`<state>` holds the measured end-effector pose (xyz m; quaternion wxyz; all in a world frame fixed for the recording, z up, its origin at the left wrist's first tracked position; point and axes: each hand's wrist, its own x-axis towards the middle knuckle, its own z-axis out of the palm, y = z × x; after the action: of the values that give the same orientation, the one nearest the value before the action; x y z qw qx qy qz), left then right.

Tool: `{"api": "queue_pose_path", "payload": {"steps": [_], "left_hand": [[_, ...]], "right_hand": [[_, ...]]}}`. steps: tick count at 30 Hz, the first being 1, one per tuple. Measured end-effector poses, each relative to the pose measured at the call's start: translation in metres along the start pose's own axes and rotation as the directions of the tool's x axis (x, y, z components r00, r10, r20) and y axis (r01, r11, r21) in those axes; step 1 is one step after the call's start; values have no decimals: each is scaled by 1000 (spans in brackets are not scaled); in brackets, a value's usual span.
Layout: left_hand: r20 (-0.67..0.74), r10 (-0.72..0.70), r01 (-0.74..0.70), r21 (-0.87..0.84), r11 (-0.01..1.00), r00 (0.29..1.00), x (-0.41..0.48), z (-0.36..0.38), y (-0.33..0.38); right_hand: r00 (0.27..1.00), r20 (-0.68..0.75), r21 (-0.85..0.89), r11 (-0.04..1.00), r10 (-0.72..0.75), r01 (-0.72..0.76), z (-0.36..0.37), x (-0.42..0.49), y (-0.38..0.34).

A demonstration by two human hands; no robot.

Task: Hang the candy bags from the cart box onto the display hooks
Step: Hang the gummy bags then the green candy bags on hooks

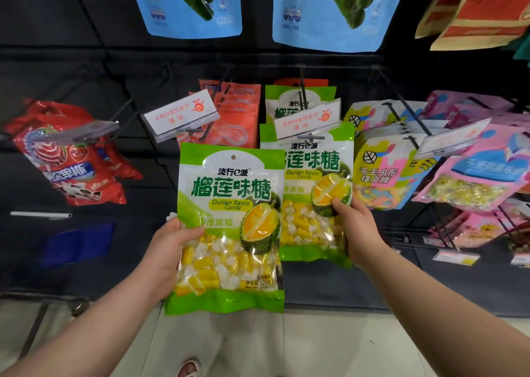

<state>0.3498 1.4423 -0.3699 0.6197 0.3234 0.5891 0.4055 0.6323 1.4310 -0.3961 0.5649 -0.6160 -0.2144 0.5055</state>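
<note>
My left fingers (187,233) are clamped on the side edge of a durian candy bag (229,221), held upright before the display. My right fingers (339,206) pinch the lower right of a second durian bag (312,193). Its top is tucked behind the price tag (308,119) on the hook (301,89). Red bags (71,158) hang on the left and pink bags (473,170) on the right.

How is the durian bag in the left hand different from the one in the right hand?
The left-hand bag shows its empty hang hole; the right-hand bag hides its top behind a price label. The left-hand bag overlaps the right-hand bag. Both share the green durian design.
</note>
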Motion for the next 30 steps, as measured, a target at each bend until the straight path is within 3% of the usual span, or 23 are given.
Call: {"api": "queue_pose_path", "payload": {"steps": [11,17,23,25,27,29,30], "left_hand": [[38,-31,31,-9,999,999,12,8,-21],[114,-23,27,-32,999,993,11,9,-29],[196,-9,16,-31,999,981,8,20,-32],[217,-2,12,-43,999,976,7,27,-34],[228,1,11,-53,999,974,5,35,-36],[231,11,1,-55,998,973,4,44,-38],[228,19,-9,-47,999,973,4,48,-39]], "right_hand": [[999,-20,-73,997,26,-28,8,52,-9],[1000,-25,-264,965,11,-17,-3,70,1],[987,-97,-433,898,-126,72,-1,59,-1],[989,-39,-467,877,-146,111,-5,37,-2],[992,127,-383,921,-18,65,-10,7,-1],[936,326,-305,952,134,-30,-13,-24,0],[915,378,-287,957,142,-30,-15,-33,3]]}}
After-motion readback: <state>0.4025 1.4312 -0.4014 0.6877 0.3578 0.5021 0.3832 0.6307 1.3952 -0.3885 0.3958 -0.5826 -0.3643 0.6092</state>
